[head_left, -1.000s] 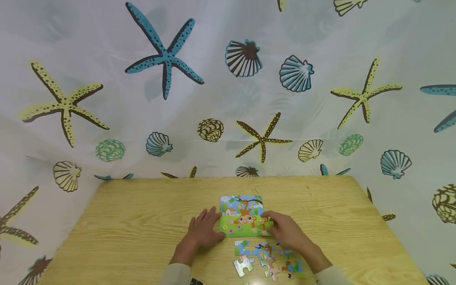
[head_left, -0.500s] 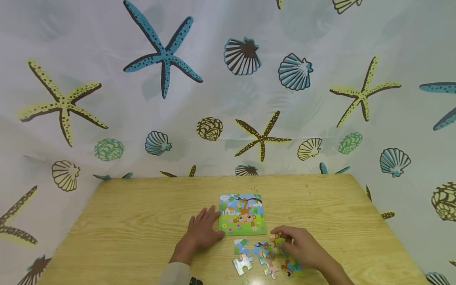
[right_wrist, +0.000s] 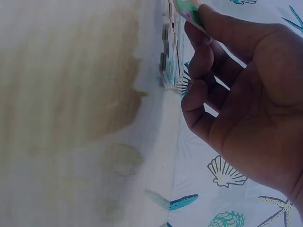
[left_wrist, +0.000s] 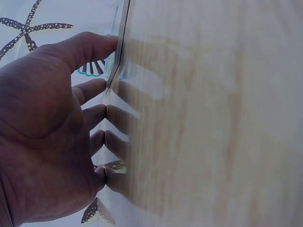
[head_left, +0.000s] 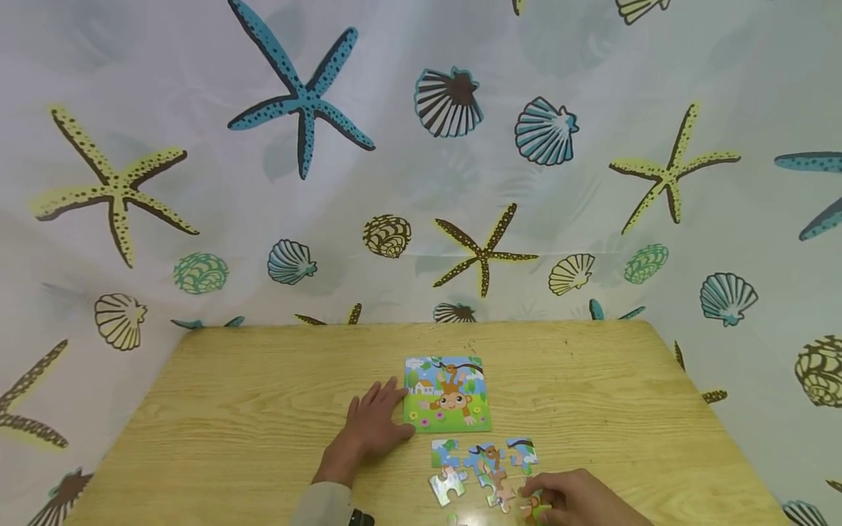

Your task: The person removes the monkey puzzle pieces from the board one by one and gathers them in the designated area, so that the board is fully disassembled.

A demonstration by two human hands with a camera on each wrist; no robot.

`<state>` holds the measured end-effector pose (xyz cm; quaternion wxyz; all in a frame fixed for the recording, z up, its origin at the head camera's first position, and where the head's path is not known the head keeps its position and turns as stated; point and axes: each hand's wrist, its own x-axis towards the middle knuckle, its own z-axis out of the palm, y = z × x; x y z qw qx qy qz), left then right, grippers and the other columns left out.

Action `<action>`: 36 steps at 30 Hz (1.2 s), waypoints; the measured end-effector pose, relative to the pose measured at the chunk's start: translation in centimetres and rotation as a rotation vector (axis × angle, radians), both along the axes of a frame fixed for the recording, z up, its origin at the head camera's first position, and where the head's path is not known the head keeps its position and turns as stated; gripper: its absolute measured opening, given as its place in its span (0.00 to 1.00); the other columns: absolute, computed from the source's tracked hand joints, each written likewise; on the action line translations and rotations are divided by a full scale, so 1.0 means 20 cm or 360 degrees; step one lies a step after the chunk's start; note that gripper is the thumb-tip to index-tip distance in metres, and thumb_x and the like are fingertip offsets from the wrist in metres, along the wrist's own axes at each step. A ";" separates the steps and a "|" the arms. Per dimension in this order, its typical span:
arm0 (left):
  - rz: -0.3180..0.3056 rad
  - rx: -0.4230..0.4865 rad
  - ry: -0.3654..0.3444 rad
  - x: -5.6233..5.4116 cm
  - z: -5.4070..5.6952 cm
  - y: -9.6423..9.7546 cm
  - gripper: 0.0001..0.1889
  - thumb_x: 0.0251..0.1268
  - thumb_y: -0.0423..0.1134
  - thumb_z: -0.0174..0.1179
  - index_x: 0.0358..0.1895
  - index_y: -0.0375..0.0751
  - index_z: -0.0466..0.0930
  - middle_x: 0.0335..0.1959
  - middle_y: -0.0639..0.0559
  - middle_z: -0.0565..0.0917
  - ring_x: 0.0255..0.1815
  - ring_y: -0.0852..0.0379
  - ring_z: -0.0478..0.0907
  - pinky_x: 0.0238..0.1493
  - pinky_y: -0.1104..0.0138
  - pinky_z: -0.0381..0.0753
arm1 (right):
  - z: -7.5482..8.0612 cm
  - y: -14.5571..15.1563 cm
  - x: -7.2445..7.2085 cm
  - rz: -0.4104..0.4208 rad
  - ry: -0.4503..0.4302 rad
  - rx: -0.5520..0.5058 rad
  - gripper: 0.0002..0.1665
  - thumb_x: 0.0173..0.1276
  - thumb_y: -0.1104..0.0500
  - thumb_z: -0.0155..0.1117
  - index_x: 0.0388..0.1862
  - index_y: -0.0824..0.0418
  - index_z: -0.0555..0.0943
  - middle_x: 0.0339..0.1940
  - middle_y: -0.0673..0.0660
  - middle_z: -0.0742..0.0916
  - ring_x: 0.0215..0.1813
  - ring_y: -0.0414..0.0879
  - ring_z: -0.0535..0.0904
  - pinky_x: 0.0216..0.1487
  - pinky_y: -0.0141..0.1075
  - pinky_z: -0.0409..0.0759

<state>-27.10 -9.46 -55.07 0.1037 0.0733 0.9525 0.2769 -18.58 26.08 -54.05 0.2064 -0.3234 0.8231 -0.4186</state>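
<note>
My left hand rests on the table, fingers spread, with fingertips and thumb at the left edge of a square monkey picture board. In the left wrist view the thumb and fingertips stand right at the board's thin edge. My right hand pinches a puzzle piece between thumb and forefinger; the other fingers curl inward. In the head view that hand is low over the right side of several loose jigsaw pieces, including a corner piece and a branch piece, partly covering what lies there.
The wooden table runs back to a curtain printed with starfish and shells, which also hangs along both sides. A pale puzzle piece and joined pieces lie near the front.
My right hand has come away from the board's lower right corner toward me, carrying the puzzle piece down over the loose pieces. The branch piece is uncovered. The left hand has stayed put.
</note>
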 end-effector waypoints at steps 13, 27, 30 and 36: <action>-0.0004 0.0028 0.0015 0.01 0.00 -0.02 0.36 0.59 0.50 0.62 0.71 0.46 0.65 0.78 0.44 0.56 0.79 0.40 0.46 0.74 0.37 0.39 | -0.06 0.00 0.05 -0.0055 0.0483 0.0164 0.15 0.62 0.51 0.69 0.39 0.61 0.86 0.24 0.41 0.78 0.27 0.23 0.64 0.27 0.22 0.73; 0.0012 0.0092 -0.0015 0.01 -0.01 -0.05 0.36 0.60 0.49 0.61 0.72 0.46 0.63 0.78 0.44 0.55 0.80 0.39 0.45 0.76 0.39 0.37 | -0.03 -0.09 0.00 -0.0404 0.0363 0.0343 0.10 0.64 0.54 0.67 0.40 0.57 0.86 0.23 0.39 0.76 0.24 0.28 0.68 0.27 0.24 0.72; 0.0024 0.0188 -0.0032 0.00 -0.03 -0.07 0.37 0.63 0.49 0.60 0.74 0.46 0.60 0.78 0.44 0.57 0.80 0.40 0.45 0.76 0.41 0.35 | -0.01 -0.11 -0.04 -0.0508 0.0451 0.0386 0.08 0.64 0.57 0.67 0.42 0.55 0.85 0.25 0.41 0.77 0.26 0.29 0.69 0.28 0.25 0.73; 0.0130 0.0309 0.0041 -0.03 -0.09 -0.12 0.35 0.69 0.52 0.56 0.75 0.48 0.56 0.75 0.43 0.61 0.78 0.38 0.52 0.75 0.41 0.50 | 0.02 -0.16 -0.13 -0.0695 0.0632 0.0504 0.23 0.64 0.51 0.67 0.57 0.54 0.79 0.48 0.50 0.82 0.47 0.43 0.76 0.47 0.41 0.79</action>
